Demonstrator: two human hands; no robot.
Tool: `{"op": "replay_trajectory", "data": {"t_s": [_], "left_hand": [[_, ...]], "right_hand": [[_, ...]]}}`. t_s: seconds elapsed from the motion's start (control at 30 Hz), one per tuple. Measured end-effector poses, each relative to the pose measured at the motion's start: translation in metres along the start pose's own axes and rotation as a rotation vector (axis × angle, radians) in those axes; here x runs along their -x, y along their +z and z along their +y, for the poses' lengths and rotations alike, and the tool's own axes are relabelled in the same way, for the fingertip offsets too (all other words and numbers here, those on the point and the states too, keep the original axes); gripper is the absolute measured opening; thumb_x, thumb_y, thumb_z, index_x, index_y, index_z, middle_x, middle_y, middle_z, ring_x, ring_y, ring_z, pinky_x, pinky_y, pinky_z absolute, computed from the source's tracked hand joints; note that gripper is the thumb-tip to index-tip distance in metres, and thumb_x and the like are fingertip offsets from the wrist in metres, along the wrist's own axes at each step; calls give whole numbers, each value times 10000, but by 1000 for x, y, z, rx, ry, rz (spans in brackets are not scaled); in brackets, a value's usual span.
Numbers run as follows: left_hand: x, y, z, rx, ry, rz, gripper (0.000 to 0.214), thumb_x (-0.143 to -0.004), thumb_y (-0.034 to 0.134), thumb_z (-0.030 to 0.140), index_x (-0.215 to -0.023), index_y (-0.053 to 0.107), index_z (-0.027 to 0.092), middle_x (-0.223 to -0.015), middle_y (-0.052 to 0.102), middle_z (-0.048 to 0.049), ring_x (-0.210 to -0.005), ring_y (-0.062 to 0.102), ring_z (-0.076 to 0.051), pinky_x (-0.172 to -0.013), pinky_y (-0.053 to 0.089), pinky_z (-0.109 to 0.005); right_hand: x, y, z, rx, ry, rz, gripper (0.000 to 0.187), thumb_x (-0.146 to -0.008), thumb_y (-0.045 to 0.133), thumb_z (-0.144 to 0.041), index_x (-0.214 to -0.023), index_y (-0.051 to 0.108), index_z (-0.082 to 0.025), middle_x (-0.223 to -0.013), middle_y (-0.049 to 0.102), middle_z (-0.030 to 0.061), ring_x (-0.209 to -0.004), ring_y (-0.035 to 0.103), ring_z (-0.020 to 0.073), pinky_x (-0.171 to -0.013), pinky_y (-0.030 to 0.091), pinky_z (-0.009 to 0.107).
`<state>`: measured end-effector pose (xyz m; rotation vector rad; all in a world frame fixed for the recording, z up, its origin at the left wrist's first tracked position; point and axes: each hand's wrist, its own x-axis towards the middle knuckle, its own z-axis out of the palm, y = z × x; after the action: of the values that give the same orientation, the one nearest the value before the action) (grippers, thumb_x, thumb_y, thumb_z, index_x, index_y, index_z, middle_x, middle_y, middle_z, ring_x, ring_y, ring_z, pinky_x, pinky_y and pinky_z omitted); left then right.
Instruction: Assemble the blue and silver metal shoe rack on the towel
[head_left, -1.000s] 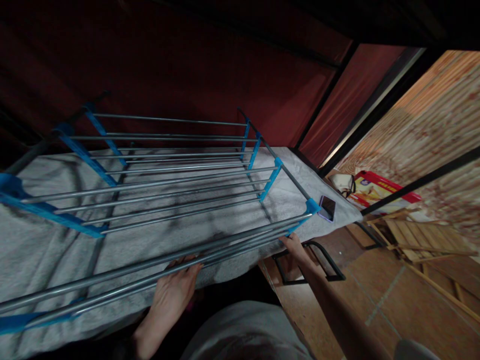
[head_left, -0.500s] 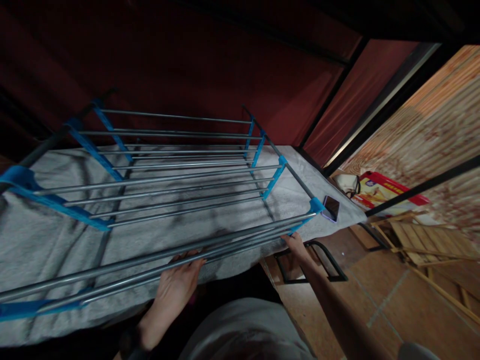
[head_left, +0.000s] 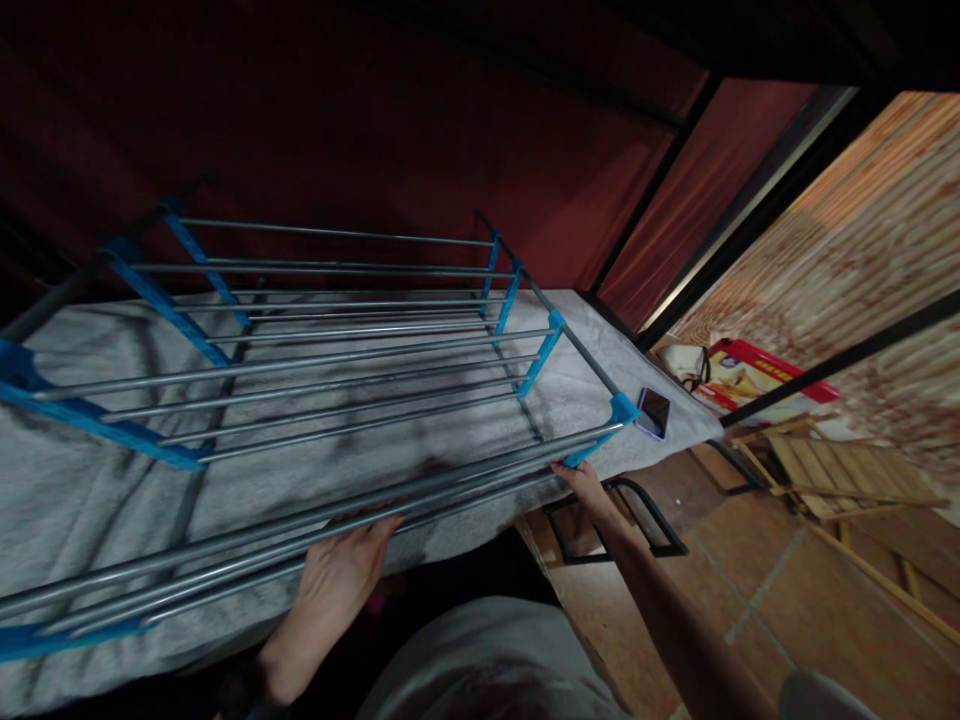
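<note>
A metal rack (head_left: 337,360) with grey rods and blue plastic joints lies on its side over a grey cloth-covered surface (head_left: 90,500). My left hand (head_left: 337,570) reaches up under the nearest rods, fingers curled round them. My right hand (head_left: 589,488) grips the near rods just beside the blue corner joint (head_left: 621,410) at the rack's right end.
A phone (head_left: 654,412) lies on the grey cloth near its right corner. A black metal frame (head_left: 645,520) sits on the tiled floor below. Further right are a red box (head_left: 757,375) and a folded wooden chair (head_left: 840,475). Dark red curtains hang behind.
The rack and both hands have barely shifted; the view swung slightly left. Both hands keep their hold on the near rods.
</note>
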<state>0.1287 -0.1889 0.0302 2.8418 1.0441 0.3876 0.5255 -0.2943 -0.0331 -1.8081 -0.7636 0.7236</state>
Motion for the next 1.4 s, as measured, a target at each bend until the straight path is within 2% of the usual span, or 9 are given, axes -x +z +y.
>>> {"op": "replay_trajectory", "data": {"t_s": [0.07,0.17,0.43,0.53,0.77,0.9,1.07,1.27,1.4], "left_hand": [[1,2,-1,-15,11,-25,417,-909,366,93,-1112,709,215,-964,775,-74,-817,745,-247,-722,569,-348],[3,4,-1,-51,58,28,385,-926,378,107,-1113,704,191,-1010,769,-86,-835,746,-249,-725,572,-350],[2,4,-2,-68,100,106,366,-931,373,106,-1033,708,212,-938,778,-61,-771,743,-216,-666,545,-292],[0,2,-1,-77,85,115,376,-952,351,136,-1030,712,204,-912,775,-80,-721,733,-230,-648,541,-311],[-1,-2,1,-8,51,85,371,-970,348,203,-1012,716,207,-885,773,-82,-735,731,-231,-683,560,-312],[0,-1,0,12,32,72,373,-954,352,187,-1030,716,213,-860,770,-81,-772,735,-237,-697,563,-313],[2,6,-3,-29,45,54,397,-940,346,142,-1069,715,206,-932,773,-92,-801,737,-247,-719,563,-333],[-1,5,-2,5,29,44,412,-961,325,201,-1015,733,199,-945,770,-113,-839,736,-274,-729,580,-375],[1,3,-2,4,39,46,421,-950,324,170,-1057,729,206,-969,773,-92,-853,741,-251,-733,587,-350]], "right_hand": [[0,1,1,-3,-3,-3,304,-639,675,-461,-780,709,-194,-850,727,65,-874,635,266,-878,481,389],[0,3,3,-8,-9,-1,281,-643,644,-441,-760,706,-194,-843,728,70,-883,633,264,-882,475,387],[0,6,2,-12,-6,48,303,-611,616,-446,-758,688,-191,-826,715,61,-866,615,260,-887,455,389],[-1,5,3,-9,0,56,315,-608,620,-450,-777,692,-195,-844,713,55,-876,618,262,-885,456,384],[-4,5,14,-7,18,82,310,-602,624,-452,-746,707,-191,-822,724,57,-886,632,280,-888,460,404],[-5,7,16,-22,4,79,314,-613,635,-470,-735,713,-191,-830,736,66,-891,641,281,-895,462,404],[-5,9,16,-39,-12,85,292,-614,627,-445,-744,702,-195,-837,736,69,-891,643,275,-906,459,401],[-6,9,20,-49,-21,73,269,-620,609,-423,-742,684,-196,-832,728,60,-873,633,263,-897,467,402],[-6,9,20,-49,-29,77,249,-625,627,-416,-747,685,-207,-840,725,59,-884,630,262,-909,461,402]]}}
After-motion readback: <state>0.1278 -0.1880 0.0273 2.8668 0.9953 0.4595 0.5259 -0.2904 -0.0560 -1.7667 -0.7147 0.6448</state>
